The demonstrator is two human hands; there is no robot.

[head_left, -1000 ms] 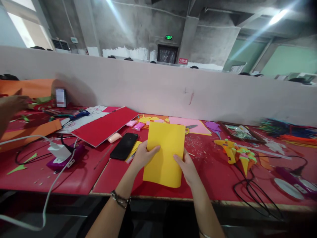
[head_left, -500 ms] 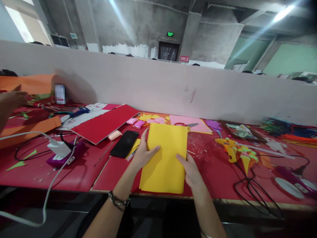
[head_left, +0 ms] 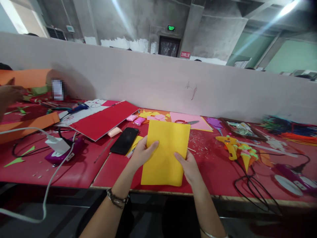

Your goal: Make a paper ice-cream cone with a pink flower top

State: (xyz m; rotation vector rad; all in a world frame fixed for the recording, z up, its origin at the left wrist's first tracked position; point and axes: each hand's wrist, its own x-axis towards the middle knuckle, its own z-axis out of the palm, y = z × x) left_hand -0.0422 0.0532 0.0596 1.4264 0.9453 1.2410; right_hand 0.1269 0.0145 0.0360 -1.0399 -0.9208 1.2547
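A yellow sheet (head_left: 165, 155), perhaps folded or stacked, is held up over the front of the red table. My left hand (head_left: 142, 152) grips its left edge, thumb on the face and fingers behind. On the right edge, my right hand (head_left: 188, 165) pinches it the same way. The fingers behind the sheet are hidden. Just left of my left hand lies a black phone (head_left: 124, 140), partly over a small yellow piece. Beyond the sheet, scissors (head_left: 187, 122) with red handles rest on pink paper (head_left: 203, 124).
A yellow glue gun (head_left: 229, 145) with a black cord lies to the right, beside a small cone-shaped craft (head_left: 246, 157). A red board (head_left: 106, 120) and a purple power strip (head_left: 64, 152) are on the left. Another person's hand (head_left: 11, 94) holds orange material at far left.
The bottom edge of the yellow sheet sits slightly higher, and its top right corner has shifted a little right. Both my hands keep their hold. The view has tipped slightly.
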